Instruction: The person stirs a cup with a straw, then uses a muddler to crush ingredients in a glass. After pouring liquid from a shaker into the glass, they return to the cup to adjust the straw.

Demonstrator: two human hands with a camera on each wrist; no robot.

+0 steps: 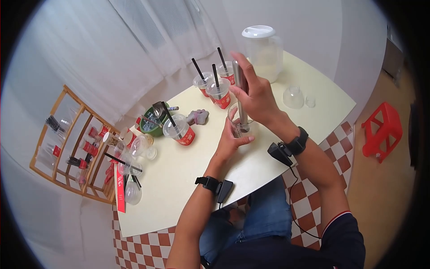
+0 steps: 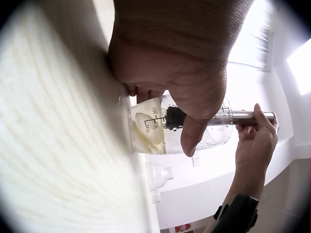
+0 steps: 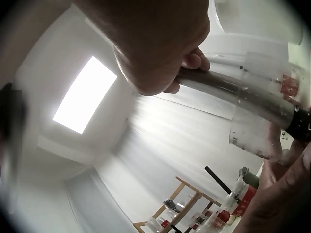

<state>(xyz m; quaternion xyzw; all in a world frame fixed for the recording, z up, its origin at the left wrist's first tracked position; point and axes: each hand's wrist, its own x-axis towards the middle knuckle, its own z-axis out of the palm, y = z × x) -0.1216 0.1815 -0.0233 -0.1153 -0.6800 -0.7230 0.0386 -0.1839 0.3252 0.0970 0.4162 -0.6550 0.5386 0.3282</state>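
My left hand [image 1: 229, 142] grips a clear measuring cup [image 2: 211, 138] low on its side, thumb across the front, as the cup stands on the table. Pale yellow lemon slices [image 2: 145, 132] lie in liquid at the cup's bottom, near the printed 100 and MIN marks. In my right hand [image 1: 260, 99] is the upper end of a steel muddler [image 1: 241, 80], held upright in the cup. Its black head [image 2: 174, 118] sits inside the cup, just above the slices in the left wrist view.
Red-printed plastic cups with black straws [image 1: 218, 89] stand left of the measuring cup. Beyond are a lidded pitcher [image 1: 262, 56], a green container [image 1: 154, 130] of tools and a crumpled cloth [image 1: 198, 117]. A small clear dome-shaped vessel [image 1: 293, 97] is at right, a wooden rack [image 1: 56, 168] far left.
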